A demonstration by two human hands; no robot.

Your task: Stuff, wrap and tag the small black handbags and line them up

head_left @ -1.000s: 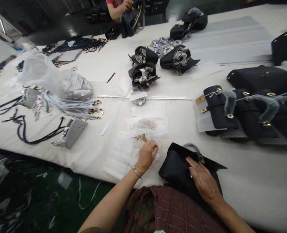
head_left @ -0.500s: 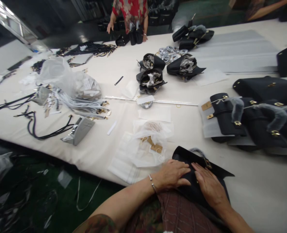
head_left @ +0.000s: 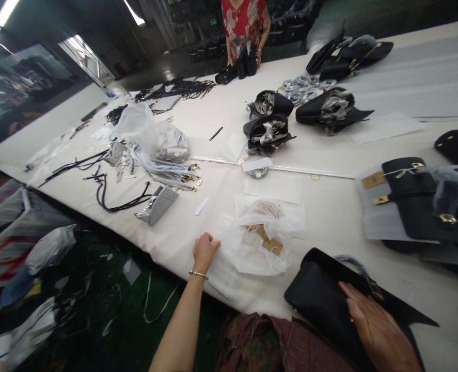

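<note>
A black handbag lies in front of me at the table's near edge, its flap opened out to the right and a wrapped handle behind it. My right hand rests flat on the bag with its fingers stretched out. Farther left, my left hand is closed, fingers curled at the edge of the thin white sheets. Whether a sheet is between those fingers cannot be made out. Beside them sits a clear plastic bag with brown tags and strings in it.
Several tagged black bags stand at the right. Stuffed open bags are mid-table. Wrapped straps and a grey wedge-shaped object lie leftward. Across the table a person in a red top handles black bags. The table edge runs along the left.
My left hand has left the handbag and moved left to the white sheets, its fingers now curled. My right hand stays on the bag. The view has swung left.
</note>
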